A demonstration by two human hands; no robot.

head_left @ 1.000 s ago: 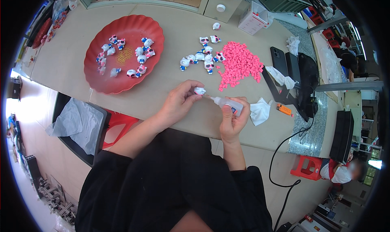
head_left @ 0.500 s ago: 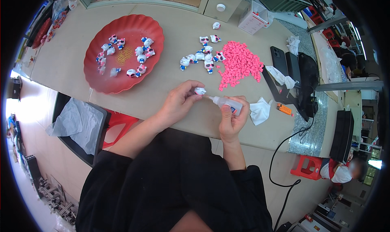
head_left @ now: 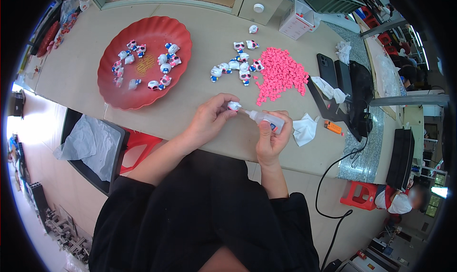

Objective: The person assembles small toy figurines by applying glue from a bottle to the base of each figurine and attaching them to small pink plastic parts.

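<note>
Between the thumb and fingers of my left hand [head_left: 209,118] is a small white cat figurine [head_left: 233,106]; the fingers hide part of it. My right hand [head_left: 272,141] is wrapped round a clear squeeze glue bottle [head_left: 267,121], tilted so that its thin nozzle points left at the figurine. The nozzle tip is at or just beside the figurine; contact is too small to tell. Beyond my hands lies a cluster of white and blue cat figurines [head_left: 234,65], and right of it a heap of small pink pieces [head_left: 282,74].
A red scalloped tray [head_left: 112,93] with several figurines stands at the left. To the right lie a crumpled white tissue [head_left: 304,130], an orange lighter [head_left: 332,127], a dark phone [head_left: 326,71] and a black cable [head_left: 328,176]. A white box [head_left: 296,20] stands at the back. A person sits far right.
The bottle and its nozzle have shifted very slightly toward the figurine. Both hands keep their grip and otherwise look almost unmoved.
</note>
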